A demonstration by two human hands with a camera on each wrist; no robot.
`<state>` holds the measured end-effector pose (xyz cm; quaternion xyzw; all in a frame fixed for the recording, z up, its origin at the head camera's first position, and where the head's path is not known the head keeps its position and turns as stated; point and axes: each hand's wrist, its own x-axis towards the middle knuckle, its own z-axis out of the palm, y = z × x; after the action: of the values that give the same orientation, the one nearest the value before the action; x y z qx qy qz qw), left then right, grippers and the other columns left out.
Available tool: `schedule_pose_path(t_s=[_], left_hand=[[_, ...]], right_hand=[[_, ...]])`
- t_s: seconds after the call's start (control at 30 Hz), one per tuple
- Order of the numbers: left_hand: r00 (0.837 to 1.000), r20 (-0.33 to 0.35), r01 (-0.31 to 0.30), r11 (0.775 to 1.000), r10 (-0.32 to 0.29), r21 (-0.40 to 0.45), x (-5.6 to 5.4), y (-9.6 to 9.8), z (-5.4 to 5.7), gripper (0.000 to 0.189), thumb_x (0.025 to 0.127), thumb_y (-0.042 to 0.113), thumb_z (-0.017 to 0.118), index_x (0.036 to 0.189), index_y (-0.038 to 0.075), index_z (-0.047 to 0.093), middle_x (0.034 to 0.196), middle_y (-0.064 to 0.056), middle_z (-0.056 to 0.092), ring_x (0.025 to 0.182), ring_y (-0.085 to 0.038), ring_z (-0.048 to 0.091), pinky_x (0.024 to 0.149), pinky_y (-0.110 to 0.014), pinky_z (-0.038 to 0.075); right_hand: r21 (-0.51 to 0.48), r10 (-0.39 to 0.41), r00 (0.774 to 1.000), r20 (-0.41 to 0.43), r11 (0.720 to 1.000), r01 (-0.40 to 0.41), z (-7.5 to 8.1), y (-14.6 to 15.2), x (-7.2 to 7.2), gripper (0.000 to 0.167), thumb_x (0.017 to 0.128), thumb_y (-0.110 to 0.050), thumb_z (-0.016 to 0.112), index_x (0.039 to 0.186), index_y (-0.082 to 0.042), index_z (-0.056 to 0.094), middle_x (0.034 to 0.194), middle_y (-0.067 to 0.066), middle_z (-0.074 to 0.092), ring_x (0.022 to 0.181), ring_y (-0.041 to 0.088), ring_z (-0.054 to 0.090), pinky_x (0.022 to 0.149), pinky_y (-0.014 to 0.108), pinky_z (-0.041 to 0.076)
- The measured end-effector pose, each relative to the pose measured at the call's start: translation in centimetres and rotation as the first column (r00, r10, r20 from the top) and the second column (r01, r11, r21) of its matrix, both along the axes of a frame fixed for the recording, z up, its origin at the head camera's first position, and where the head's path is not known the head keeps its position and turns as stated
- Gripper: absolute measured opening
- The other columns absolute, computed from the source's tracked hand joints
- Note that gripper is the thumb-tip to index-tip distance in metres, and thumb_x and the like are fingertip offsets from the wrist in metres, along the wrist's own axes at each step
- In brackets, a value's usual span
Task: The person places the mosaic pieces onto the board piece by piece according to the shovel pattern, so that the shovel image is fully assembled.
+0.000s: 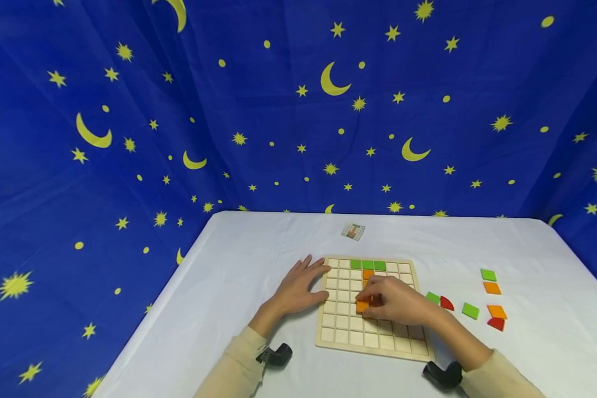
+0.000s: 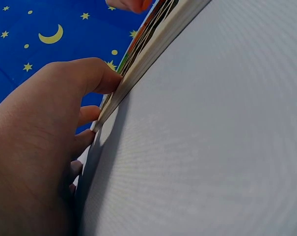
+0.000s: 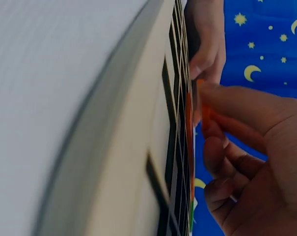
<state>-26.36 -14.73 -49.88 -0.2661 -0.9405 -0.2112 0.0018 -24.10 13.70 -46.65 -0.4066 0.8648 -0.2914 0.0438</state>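
Observation:
A wooden grid board (image 1: pixel 328 335) lies on the white table, with green square tiles (image 1: pixel 367 265) in its far row and an orange tile (image 1: pixel 368 274) below them. My right hand (image 1: pixel 397 301) is over the middle of the board, pinching an orange square tile (image 1: pixel 362 306) between thumb and fingers. In the right wrist view that orange tile (image 3: pixel 205 109) stands on edge just off the board's face. My left hand (image 1: pixel 297 288) rests at the board's left edge, fingers spread; in the left wrist view its thumb (image 2: pixel 105 78) touches the wooden rim. The right hand hides some middle cells.
Right of the board lie loose tiles: green squares (image 1: pixel 470 310), orange squares (image 1: pixel 492 288) and red quarter-round pieces (image 1: pixel 446 303). A small picture card (image 1: pixel 353 231) sits beyond the board. A blue curtain (image 1: pixel 278 110) with moons and stars surrounds the table.

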Motion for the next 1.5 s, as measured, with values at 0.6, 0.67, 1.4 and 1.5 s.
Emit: schedule_pose_path(t_s=[0.6,0.67,1.4,1.5], left_hand=[[1.000,-0.003,-0.001,1.000,0.001,-0.014,-0.2,0.4,0.2,0.064,0.085,0.049,0.058,0.143,0.023,0.046,0.154,0.002,0.031,0.144,-0.026,0.014,0.117,-0.041,0.009],[1.000,-0.003,0.001,1.000,-0.001,-0.013,-0.2,0.4,0.2,0.064,0.085,0.048,0.058,0.143,0.023,0.046,0.154,0.002,0.031,0.144,-0.026,0.015,0.117,-0.041,0.009],[1.000,-0.015,0.014,1.000,-0.014,0.001,-0.2,-0.2,-0.2,0.065,0.086,0.050,0.056,0.145,0.023,0.045,0.154,0.002,0.031,0.144,-0.026,0.014,0.117,-0.041,0.009],[1.000,-0.021,0.018,1.000,-0.018,0.006,-0.2,-0.1,-0.3,0.065,0.086,0.050,0.056,0.144,0.023,0.045,0.154,0.001,0.032,0.144,-0.027,0.015,0.116,-0.042,0.010]], right_hand=[[0.032,-0.032,0.999,0.028,0.999,0.031,-0.6,-1.2,0.2,0.026,0.082,-0.033,0.076,0.105,-0.022,0.075,0.095,-0.015,0.060,0.078,0.009,0.053,0.068,0.024,0.045],[0.031,-0.031,0.999,0.032,0.999,0.030,-0.5,-1.1,0.3,0.026,0.082,-0.033,0.076,0.106,-0.022,0.075,0.095,-0.014,0.060,0.079,0.009,0.053,0.069,0.025,0.045],[-0.009,-0.050,0.998,0.023,0.999,0.050,0.6,0.9,0.9,0.028,0.084,-0.032,0.075,0.109,-0.021,0.073,0.091,-0.010,0.058,0.069,0.009,0.051,0.058,0.021,0.043],[-0.014,-0.068,0.997,0.027,0.998,0.069,0.5,2.1,1.2,0.026,0.084,-0.030,0.075,0.108,-0.021,0.073,0.084,-0.009,0.056,0.063,0.007,0.048,0.054,0.021,0.041]])
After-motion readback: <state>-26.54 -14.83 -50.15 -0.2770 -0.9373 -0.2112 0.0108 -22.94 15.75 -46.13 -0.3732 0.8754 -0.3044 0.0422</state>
